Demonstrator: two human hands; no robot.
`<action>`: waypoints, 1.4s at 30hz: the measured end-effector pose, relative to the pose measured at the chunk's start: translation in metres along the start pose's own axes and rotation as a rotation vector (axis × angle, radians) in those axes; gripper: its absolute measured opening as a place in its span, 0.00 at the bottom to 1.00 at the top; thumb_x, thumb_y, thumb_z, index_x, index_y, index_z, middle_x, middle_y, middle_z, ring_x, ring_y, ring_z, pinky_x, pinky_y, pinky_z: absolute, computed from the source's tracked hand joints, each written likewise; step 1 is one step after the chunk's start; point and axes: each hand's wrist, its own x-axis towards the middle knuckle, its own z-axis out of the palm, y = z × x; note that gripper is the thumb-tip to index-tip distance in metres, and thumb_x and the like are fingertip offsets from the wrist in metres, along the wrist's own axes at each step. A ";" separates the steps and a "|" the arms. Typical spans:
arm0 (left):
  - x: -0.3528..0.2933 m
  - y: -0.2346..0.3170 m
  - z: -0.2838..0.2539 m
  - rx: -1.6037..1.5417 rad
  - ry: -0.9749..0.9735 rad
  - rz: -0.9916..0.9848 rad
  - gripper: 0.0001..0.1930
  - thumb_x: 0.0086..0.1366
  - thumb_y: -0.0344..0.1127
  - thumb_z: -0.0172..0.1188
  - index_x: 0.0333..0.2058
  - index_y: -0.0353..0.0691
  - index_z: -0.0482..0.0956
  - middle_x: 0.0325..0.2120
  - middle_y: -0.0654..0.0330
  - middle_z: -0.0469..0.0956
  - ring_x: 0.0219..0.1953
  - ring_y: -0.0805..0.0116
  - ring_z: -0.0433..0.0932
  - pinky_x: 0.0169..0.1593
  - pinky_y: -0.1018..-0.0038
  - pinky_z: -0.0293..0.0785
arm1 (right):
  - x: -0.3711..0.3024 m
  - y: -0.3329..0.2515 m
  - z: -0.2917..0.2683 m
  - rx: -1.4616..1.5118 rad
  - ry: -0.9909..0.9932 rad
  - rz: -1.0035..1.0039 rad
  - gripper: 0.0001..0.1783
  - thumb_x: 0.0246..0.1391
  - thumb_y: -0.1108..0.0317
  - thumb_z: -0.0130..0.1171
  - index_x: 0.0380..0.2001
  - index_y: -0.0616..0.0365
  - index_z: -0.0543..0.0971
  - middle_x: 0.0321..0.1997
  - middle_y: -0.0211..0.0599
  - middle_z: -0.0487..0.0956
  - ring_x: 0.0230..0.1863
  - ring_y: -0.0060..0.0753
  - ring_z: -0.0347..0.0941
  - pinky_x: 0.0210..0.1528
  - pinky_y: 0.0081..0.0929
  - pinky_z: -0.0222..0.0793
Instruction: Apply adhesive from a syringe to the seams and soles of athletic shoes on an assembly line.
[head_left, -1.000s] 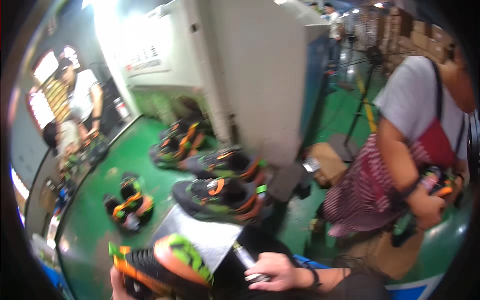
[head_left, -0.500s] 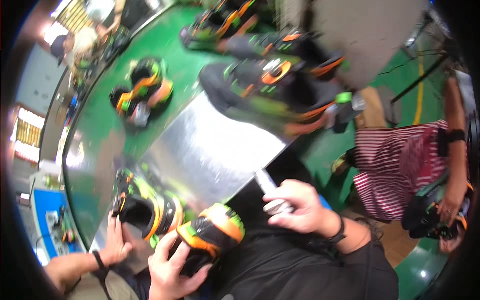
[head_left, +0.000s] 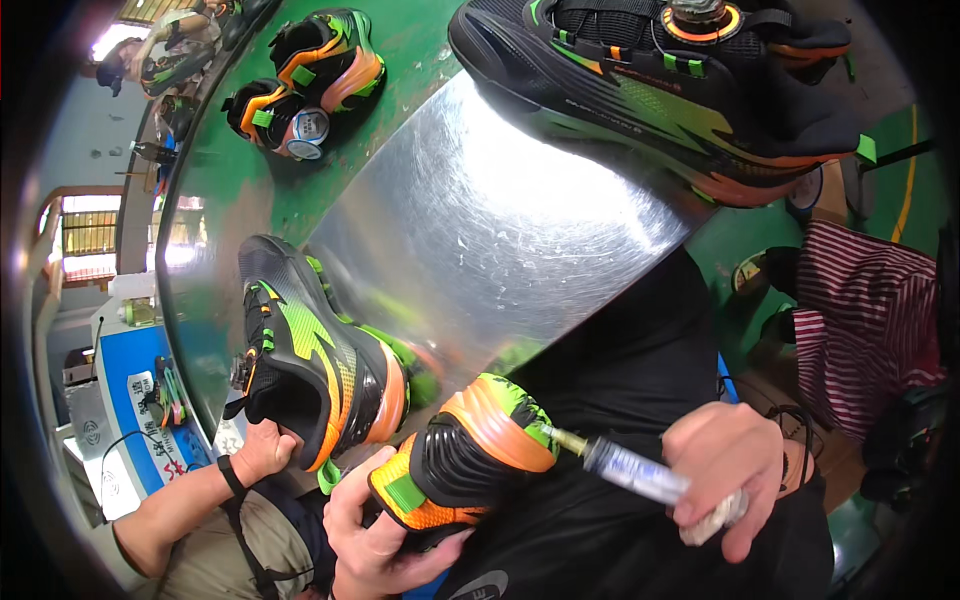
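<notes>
Left hand [head_left: 372, 548], its grip closed around a black shoe [head_left: 468, 448]: ribbed heel, orange collar, green tab, orange-and-green sole. Right hand [head_left: 738, 462], its grip closed on a clear syringe [head_left: 636, 474].

A scratched, shiny metal sheet [head_left: 420, 245] covers part of the smooth, glossy worktop [head_left: 412, 45]. The held shoe [head_left: 462, 458] has a glossy, ribbed heel; the syringe [head_left: 632, 470] looks plastic.
</notes>
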 end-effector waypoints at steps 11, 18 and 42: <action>0.011 0.000 -0.008 0.013 -0.049 0.035 0.29 0.42 0.32 0.76 0.45 0.32 0.78 0.46 0.39 0.76 0.46 0.43 0.78 0.51 0.59 0.74 | 0.026 0.012 0.020 0.060 -0.014 0.060 0.25 0.50 0.53 0.72 0.40 0.64 0.83 0.29 0.38 0.82 0.20 0.33 0.71 0.19 0.27 0.59; 0.018 -0.001 -0.007 -0.012 -0.034 0.027 0.26 0.33 0.26 0.75 0.37 0.31 0.79 0.40 0.37 0.78 0.40 0.43 0.81 0.49 0.60 0.75 | 0.035 0.016 0.031 -0.026 0.085 -0.028 0.22 0.48 0.53 0.72 0.34 0.64 0.83 0.23 0.33 0.80 0.15 0.32 0.70 0.18 0.28 0.59; -0.019 -0.014 -0.006 -0.052 -0.004 -0.163 0.42 0.36 0.35 0.76 0.55 0.31 0.72 0.53 0.44 0.69 0.54 0.49 0.74 0.59 0.61 0.68 | 0.025 0.006 0.047 -0.157 0.012 -0.064 0.17 0.52 0.57 0.69 0.31 0.64 0.83 0.21 0.32 0.78 0.15 0.30 0.68 0.16 0.27 0.56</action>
